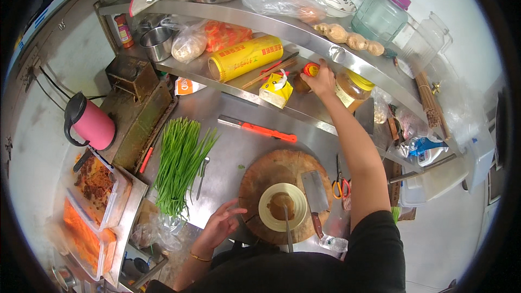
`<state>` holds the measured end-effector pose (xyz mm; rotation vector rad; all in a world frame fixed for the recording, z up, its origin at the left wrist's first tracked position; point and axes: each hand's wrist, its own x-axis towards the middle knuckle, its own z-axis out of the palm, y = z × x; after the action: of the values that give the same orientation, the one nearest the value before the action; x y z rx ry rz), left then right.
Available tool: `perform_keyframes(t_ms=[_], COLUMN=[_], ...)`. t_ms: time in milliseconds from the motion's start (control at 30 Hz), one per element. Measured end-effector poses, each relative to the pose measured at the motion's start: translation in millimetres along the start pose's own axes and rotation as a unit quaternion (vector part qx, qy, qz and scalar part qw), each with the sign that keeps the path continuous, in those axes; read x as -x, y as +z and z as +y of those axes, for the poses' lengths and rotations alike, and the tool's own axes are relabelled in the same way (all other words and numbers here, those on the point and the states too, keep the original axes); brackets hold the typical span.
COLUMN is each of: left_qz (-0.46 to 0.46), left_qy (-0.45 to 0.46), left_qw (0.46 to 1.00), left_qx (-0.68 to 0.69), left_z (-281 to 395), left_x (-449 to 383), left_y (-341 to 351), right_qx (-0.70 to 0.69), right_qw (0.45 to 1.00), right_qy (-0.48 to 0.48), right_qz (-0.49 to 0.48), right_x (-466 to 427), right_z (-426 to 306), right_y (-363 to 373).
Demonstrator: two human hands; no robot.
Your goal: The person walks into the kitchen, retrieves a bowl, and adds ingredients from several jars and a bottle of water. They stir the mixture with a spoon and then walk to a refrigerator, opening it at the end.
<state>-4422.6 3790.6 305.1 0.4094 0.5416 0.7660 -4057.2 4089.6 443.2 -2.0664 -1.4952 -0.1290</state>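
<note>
My right hand (322,80) reaches up to the middle shelf, its fingers around a small dark jar with a red lid (311,69). Beside the block's left rim, my left hand (222,224) is empty with its fingers apart. On the round wooden chopping block (260,171) sits a cream bowl (264,221) holding brown paste, with a metal spoon (287,228) standing in it. A cleaver (314,191) lies on the block to the right of the bowl, its handle over the edge. Right of the grasped jar stands a larger yellow-lidded jar (351,89).
Green chives (179,167) and a small spoon (202,177) lie left of the block. An orange-handled knife (257,127) lies behind it, and scissors (340,183) at right. The steel shelf edge (264,20) overhangs my reach. Yellow film roll (248,57) and tissue pack (276,90) share the middle shelf.
</note>
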Motion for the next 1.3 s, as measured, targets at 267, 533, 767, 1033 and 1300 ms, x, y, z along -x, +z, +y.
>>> perform_keyframes(t_ms=[267, 533, 767, 1033, 1300], left_qz=[0.008, -0.041, -0.087, -0.119, -0.156], left_qy=[0.244, 0.316, 0.256, 0.228, 0.191], left_qw=[0.844, 0.817, 0.808, 0.849, 0.867], left_qx=[-0.477, -0.481, -0.523, -0.462, -0.434], left_z=[11.3, 9.1, 21.9, 13.7, 15.8], left_x=[-40.4, -21.4, 22.5, 21.6, 30.4], left_y=[82.5, 93.1, 96.1, 88.3, 76.7], right_qx=[-0.117, -0.194, -0.294, -0.311, -0.324], right_qw=[0.971, 0.968, 0.937, 0.926, 0.906], right_qy=[-0.202, -0.142, -0.187, -0.203, -0.245], right_qz=[-0.055, -0.066, -0.013, -0.064, -0.116], right_x=[159.6, 325.3, 357.6, 361.0, 360.4], right_z=[-38.4, -100.7, -119.6, -115.2, -119.6], right_y=[-120.2, -156.9, -152.5, -149.1, -146.7])
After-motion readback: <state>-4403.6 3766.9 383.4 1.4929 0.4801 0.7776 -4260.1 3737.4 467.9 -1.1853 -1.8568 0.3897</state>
